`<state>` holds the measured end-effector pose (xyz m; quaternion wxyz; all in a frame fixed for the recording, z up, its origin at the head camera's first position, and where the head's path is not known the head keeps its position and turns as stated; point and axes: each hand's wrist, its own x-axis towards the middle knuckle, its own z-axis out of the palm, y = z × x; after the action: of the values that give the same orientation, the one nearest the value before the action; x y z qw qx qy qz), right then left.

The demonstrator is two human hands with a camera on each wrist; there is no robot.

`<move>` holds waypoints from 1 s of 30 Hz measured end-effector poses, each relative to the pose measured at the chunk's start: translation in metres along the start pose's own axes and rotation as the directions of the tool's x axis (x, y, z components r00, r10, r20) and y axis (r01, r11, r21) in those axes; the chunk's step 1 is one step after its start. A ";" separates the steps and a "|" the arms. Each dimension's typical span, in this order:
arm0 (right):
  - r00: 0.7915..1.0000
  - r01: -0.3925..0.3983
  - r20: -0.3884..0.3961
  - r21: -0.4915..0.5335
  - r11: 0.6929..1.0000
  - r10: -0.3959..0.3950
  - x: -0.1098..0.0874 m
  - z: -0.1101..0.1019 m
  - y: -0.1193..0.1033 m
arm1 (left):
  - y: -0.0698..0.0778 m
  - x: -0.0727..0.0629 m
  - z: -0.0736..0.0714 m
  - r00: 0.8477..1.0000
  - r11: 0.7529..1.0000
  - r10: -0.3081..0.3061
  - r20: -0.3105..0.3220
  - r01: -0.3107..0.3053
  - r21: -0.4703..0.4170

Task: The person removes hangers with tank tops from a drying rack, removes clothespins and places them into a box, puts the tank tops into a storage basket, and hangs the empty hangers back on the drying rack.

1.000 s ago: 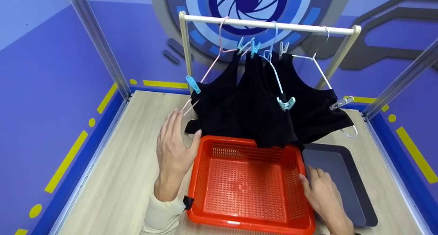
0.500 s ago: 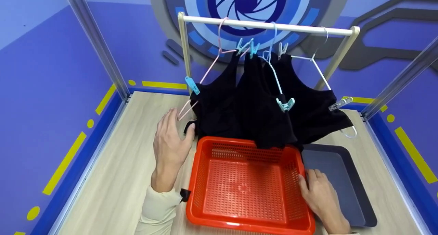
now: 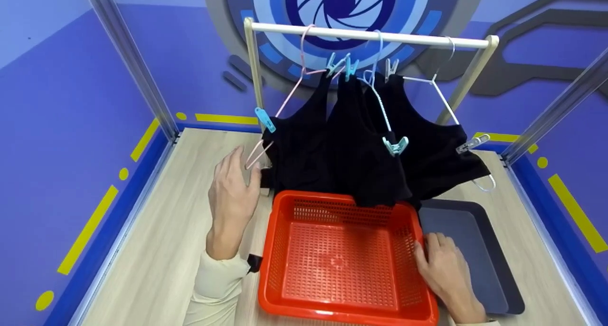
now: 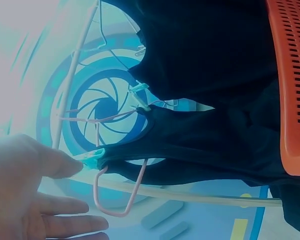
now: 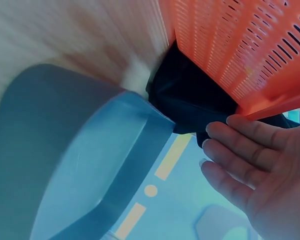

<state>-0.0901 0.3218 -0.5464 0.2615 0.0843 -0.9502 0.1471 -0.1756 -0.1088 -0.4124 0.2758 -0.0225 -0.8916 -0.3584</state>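
We note wood-grain tabletop (image 3: 142, 250) between left wall (image 3: 61, 150) and red perforated basket (image 3: 342, 315), grey tray (image 3: 468, 240) close on basket's right, black sleeveless top (image 3: 304, 155) pegged to pink hanger (image 3: 289, 95) behind basket, left hand (image 3: 233, 193) loosely spread beside hanger, gripping nothing, right hand (image 3: 444, 266) relaxed, fingers extended, thumb at basket's rim.

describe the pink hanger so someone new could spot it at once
Find the clothes rack behind the red basket, then its end on the side of the left hand. The pink hanger is nearest that end; its neighbours are a blue hanger and a white hanger.
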 end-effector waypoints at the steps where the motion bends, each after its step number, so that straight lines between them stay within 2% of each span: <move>1: 1.000 0.009 -0.002 -0.007 1.000 -0.009 0.001 0.000 0.000 | -0.001 0.001 0.000 1.000 1.000 -0.006 0.003 0.006 -0.001; 8: 0.999 0.050 -0.016 -0.052 0.997 -0.051 0.003 0.000 0.001 | -0.003 0.007 0.003 0.998 0.999 -0.040 0.043 0.040 0.014; 14: 0.997 0.065 -0.036 -0.065 0.996 -0.067 0.002 0.001 0.001 | -0.007 0.014 0.007 0.998 0.999 -0.036 0.056 0.036 -0.002; 23: 0.998 -0.032 0.043 -0.050 0.998 0.034 -0.001 0.001 0.001 | -0.004 0.028 0.012 0.999 0.999 -0.033 0.039 0.034 -0.037; 27: 0.998 -0.048 0.047 -0.034 0.998 0.050 -0.001 0.001 0.000 | -0.003 0.033 0.015 0.998 0.998 -0.048 0.042 0.050 -0.044; 30: 0.998 -0.053 0.043 -0.022 0.998 0.054 -0.001 0.002 -0.001 | -0.003 0.036 0.019 0.999 0.998 -0.034 0.029 0.035 -0.053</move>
<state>-0.0903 0.3203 -0.5483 0.2373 0.0592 -0.9592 0.1421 -0.2157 -0.1044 -0.4068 0.2563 -0.0195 -0.8857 -0.3866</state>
